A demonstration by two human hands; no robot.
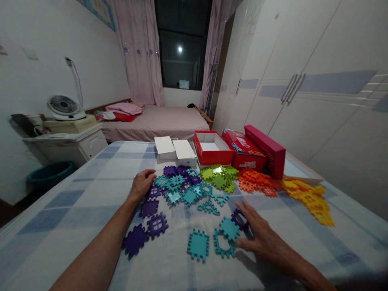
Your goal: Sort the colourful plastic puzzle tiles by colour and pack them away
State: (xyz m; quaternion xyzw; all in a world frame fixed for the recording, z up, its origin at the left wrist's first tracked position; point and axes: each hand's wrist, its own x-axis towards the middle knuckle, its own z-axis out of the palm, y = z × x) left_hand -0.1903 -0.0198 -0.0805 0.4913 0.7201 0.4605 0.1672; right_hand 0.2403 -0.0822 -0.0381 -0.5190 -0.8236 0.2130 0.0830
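Over checked cloth (100,182), right hand (258,229) slanted, grip wide beside teal pieces (229,228), left hand (142,185) curled, grip unclear

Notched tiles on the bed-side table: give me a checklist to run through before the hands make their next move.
1. Left hand by the mixed heap: ok, at its left edge.
2. Right hand gripping the dark purple frame tile: cannot tell; the fingers are beside it, spread.
3. Purple tiles separate from turquoise tiles: not ok, they overlap in the heap.
4. Solid turquoise square lying free in front: ok, nothing on it.
5. Green tiles apart from yellow tiles: ok, orange tiles lie between.
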